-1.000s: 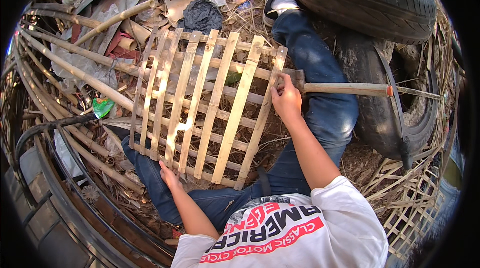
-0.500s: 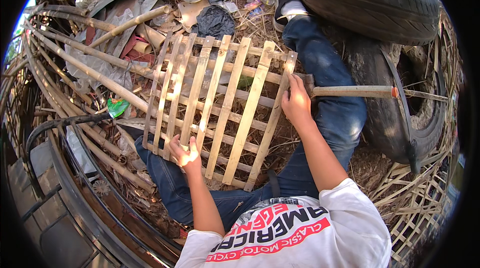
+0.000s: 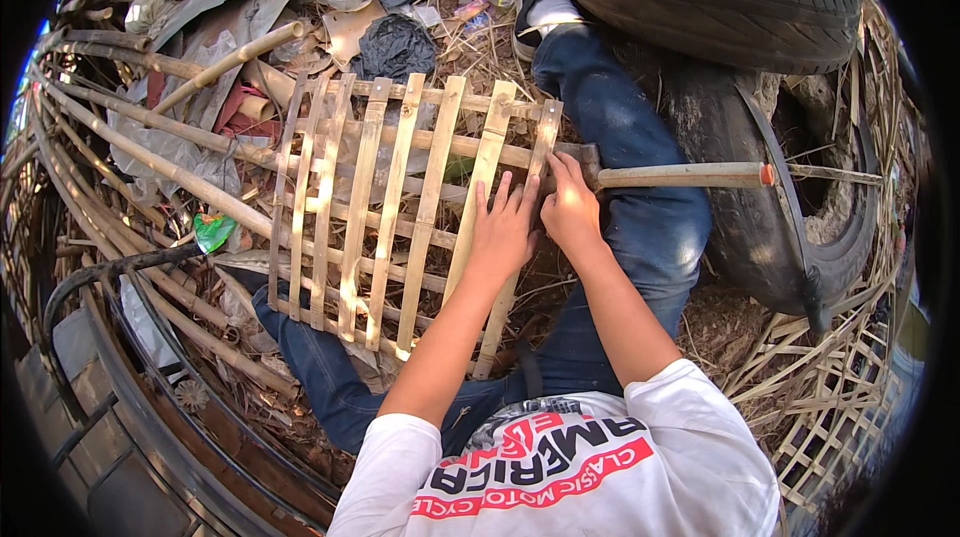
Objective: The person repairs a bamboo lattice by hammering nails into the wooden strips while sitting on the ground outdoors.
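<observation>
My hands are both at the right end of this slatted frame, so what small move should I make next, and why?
Probably hold the slatted frame steady with your left hand while your right hand presses on the end slat, feeling for looseness. Your left hand lies spread near that slat, your right hand is at its edge, and the hammer is in neither hand.

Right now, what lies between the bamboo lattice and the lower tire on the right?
The head view shows the jeans-clad right leg between the lattice and the lower tire, with a wooden-handled tool crossing it.
</observation>
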`<move>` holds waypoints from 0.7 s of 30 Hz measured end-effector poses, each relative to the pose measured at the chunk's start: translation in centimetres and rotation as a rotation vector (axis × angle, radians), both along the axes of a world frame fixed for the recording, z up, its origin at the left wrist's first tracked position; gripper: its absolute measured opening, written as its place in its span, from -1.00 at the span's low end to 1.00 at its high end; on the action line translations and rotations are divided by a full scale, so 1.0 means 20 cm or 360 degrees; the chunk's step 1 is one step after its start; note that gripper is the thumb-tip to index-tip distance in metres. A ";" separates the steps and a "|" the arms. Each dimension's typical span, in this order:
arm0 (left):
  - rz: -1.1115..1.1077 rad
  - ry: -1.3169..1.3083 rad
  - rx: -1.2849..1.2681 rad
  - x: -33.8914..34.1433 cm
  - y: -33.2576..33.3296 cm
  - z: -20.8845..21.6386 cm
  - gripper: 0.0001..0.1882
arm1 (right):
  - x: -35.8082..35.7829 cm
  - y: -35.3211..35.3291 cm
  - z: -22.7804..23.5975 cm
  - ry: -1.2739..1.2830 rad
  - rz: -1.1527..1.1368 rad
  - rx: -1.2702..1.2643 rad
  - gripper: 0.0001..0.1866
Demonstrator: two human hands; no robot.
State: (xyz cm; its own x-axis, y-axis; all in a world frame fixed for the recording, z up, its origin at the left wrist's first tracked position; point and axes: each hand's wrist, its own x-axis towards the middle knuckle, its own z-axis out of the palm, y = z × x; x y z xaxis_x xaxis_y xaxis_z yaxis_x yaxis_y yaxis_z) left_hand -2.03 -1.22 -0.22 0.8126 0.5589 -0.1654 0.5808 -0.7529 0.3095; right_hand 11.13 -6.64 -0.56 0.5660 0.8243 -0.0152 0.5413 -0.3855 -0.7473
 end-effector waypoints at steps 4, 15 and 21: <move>0.0065 -0.0075 0.0076 0.01 -0.03 -0.03 -0.07 | -0.01 -0.01 0.00 -0.0168 0.0046 -0.0116 -0.45; 0.0126 0.0115 0.0098 0.04 -0.03 0.02 -0.02 | 0.02 0.04 0.05 -0.0332 0.0208 -0.0348 -0.42; 0.0167 -0.0046 0.0102 -0.06 -0.07 0.07 0.00 | 0.06 0.04 0.05 -0.0377 0.0327 -0.0388 -0.33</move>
